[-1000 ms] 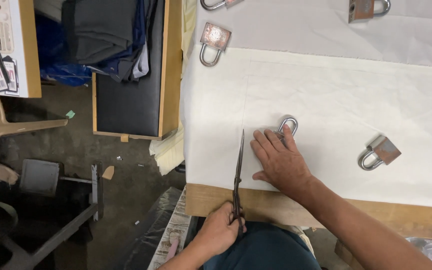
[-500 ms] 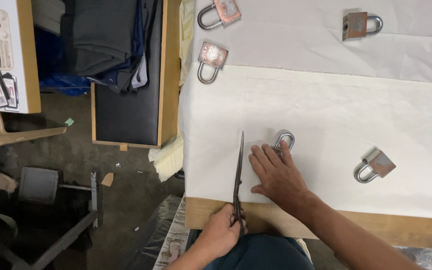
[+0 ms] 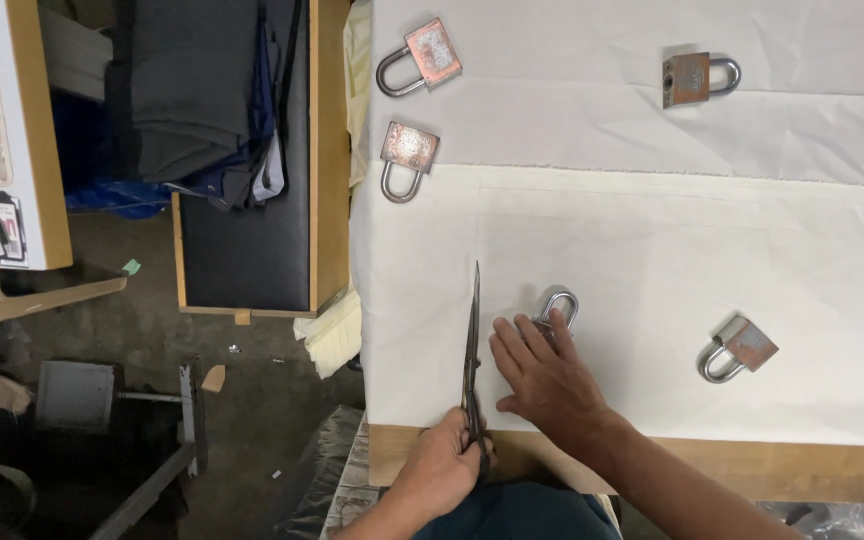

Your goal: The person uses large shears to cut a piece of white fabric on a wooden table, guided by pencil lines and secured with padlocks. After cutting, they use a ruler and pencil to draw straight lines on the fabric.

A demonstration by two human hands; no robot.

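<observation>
1. Head view: left hand (image 3: 444,470), fingers closed around scissors (image 3: 472,360), blades nearly shut, tips pointing away over the white cloth (image 3: 652,250).
2. Right hand (image 3: 544,378), just right of the scissors: fingers spread flat on cloth, gripping nothing, touching a padlock (image 3: 556,306).
3. Progress: cut reaches partway from the near edge; most cloth beyond the scissors remains uncut.
4. Cloth: pale, smooth, weighted by padlocks on the wooden surface (image 3: 752,470).

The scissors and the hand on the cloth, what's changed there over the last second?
Very little moved on the table itself. The left hand still grips the scissors, blades pointing away along the white cloth. The right hand still presses flat on the cloth, covering a padlock. Everything sits lower in the picture, and two more padlocks have come into sight at the top, so the camera tilted.
</observation>
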